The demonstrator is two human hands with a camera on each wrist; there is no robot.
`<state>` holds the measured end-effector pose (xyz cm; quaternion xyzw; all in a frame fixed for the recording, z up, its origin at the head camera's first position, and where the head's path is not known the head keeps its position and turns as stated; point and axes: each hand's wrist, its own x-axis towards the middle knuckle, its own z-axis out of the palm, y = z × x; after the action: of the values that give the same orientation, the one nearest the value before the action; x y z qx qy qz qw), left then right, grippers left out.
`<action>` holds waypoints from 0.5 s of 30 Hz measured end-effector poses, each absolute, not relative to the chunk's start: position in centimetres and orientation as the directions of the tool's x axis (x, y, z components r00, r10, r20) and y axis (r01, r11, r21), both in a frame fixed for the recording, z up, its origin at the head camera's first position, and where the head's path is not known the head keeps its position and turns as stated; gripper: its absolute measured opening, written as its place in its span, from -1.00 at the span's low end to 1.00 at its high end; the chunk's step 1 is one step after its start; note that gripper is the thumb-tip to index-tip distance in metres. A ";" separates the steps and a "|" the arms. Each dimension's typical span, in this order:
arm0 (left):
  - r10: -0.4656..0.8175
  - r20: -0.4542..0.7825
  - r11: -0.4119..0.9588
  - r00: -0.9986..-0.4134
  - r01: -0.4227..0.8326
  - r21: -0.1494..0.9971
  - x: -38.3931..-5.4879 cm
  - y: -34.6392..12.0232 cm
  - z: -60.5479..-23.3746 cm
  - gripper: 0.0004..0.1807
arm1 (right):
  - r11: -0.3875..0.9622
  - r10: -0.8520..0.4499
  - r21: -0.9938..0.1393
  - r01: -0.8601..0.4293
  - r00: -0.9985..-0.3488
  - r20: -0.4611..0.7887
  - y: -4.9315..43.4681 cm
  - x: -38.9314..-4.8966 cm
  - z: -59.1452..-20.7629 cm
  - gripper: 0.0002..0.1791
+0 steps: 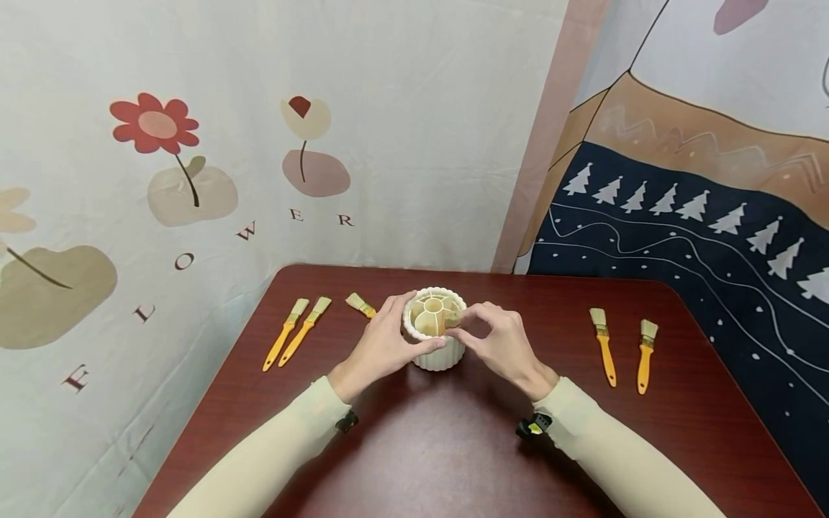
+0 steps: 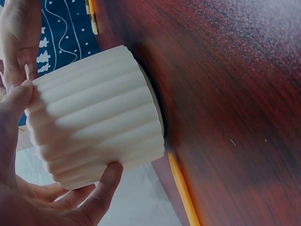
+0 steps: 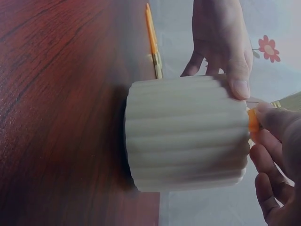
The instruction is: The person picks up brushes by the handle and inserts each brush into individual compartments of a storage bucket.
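"How is the cream, ribbed, compartmented holder (image 1: pixel 437 355) sitting?"
"It's standing upright on the table (image 1: pixel 440 453)."
"And the brush (image 3: pixel 254 121)?"
"Its orange handle is pointing down at the rim, bristles up."

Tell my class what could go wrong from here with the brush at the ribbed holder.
1. The pinched brush in the right hand could snag on the compartment walls, as its handle is at the rim.
2. The ribbed holder may shift or tip if the left hand, which grips it, eases off.
3. The loose brush partly hidden behind the left hand could get nudged when that hand moves.
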<state>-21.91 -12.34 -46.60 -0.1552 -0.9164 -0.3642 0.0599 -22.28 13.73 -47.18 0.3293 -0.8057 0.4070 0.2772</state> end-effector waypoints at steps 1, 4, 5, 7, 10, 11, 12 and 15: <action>0.239 0.220 0.687 -0.946 0.325 0.650 -21.9 -12.4 -46.6 0.24 | 0.457 -0.309 -0.469 -0.756 -0.629 0.713 13.7 -22.3 -47.2 -0.73; 0.237 0.217 0.689 -0.947 0.321 0.650 -21.9 -12.4 -46.5 0.25 | 0.473 -0.328 -0.453 -0.756 -0.628 0.705 13.7 -22.4 -47.1 -0.74; 0.237 0.218 0.689 -0.947 0.321 0.649 -21.9 -12.4 -46.5 0.25 | 0.479 -0.334 -0.449 -0.754 -0.630 0.701 13.7 -22.4 -47.1 -0.75; 0.237 0.219 0.689 -0.946 0.323 0.649 -21.9 -12.4 -46.5 0.25 | 0.486 -0.346 -0.442 -0.754 -0.631 0.694 13.7 -22.4 -47.1 -0.76; 0.239 0.223 0.682 -0.945 0.327 0.654 -21.8 -12.4 -46.5 0.25 | 0.498 -0.365 -0.434 -0.751 -0.636 0.680 13.7 -22.3 -47.0 -0.77; 0.240 0.223 0.680 -0.945 0.327 0.656 -21.8 -12.4 -46.5 0.24 | 0.503 -0.372 -0.430 -0.750 -0.637 0.675 13.7 -22.3 -47.0 -0.77; 0.240 0.222 0.679 -0.945 0.327 0.657 -21.8 -12.4 -46.5 0.24 | 0.507 -0.378 -0.427 -0.749 -0.638 0.671 13.8 -22.2 -46.9 -0.78; 0.243 0.221 0.679 -0.944 0.329 0.657 -21.8 -12.4 -46.5 0.24 | 0.520 -0.396 -0.414 -0.747 -0.640 0.659 13.9 -22.2 -46.8 -0.77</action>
<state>-21.77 -12.40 -46.47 -0.1563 -0.9143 -0.3692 0.0579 -22.19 13.86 -46.82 0.3422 -0.8348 0.3509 0.2506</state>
